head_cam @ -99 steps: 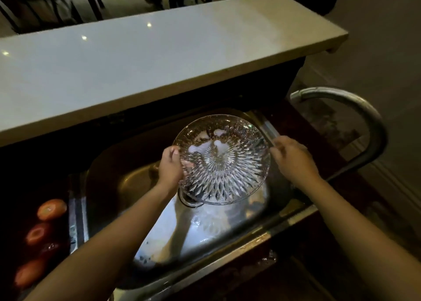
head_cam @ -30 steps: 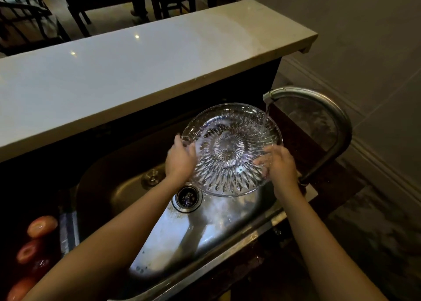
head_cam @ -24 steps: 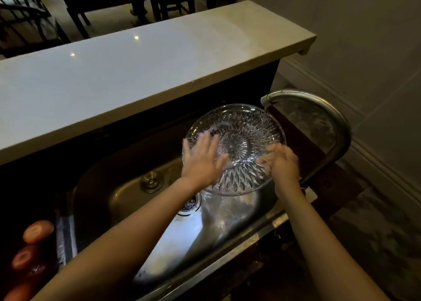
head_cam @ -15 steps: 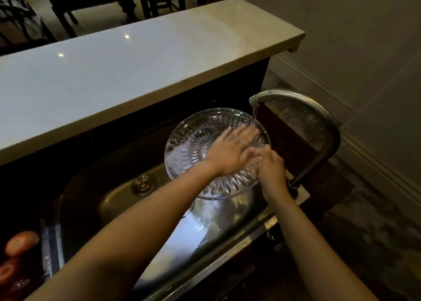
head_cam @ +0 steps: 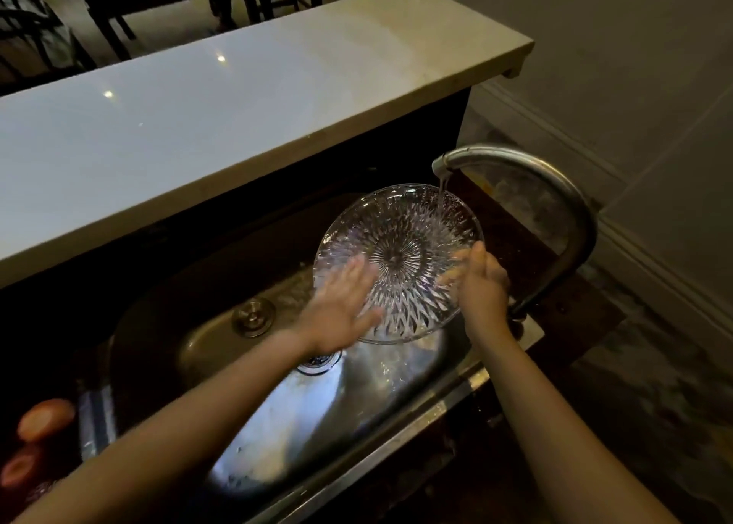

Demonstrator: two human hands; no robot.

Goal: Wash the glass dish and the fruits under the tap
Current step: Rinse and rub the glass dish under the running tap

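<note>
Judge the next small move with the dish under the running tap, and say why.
Probably sweep the left hand across the glass dish toward the water stream. The stream from the tap lands on the dish's far right part, while the left hand lies flat, fingers spread, on the near left part. The right hand grips the right rim, steadying it.

Worn on the head, one wide-angle view, looking forward and steeply down into the sink (head_cam: 337, 412). Close in: left forearm (head_cam: 178, 436) at 7 o'clock, right forearm (head_cam: 555, 424) at 5 o'clock, glass dish (head_cam: 400, 242) just right of centre, tap (head_cam: 555, 182) at 3 o'clock. Pale surface (head_cam: 198, 127) across 10 to 1 o'clock, floor (head_cam: 654, 384) at 4 o'clock.
</note>
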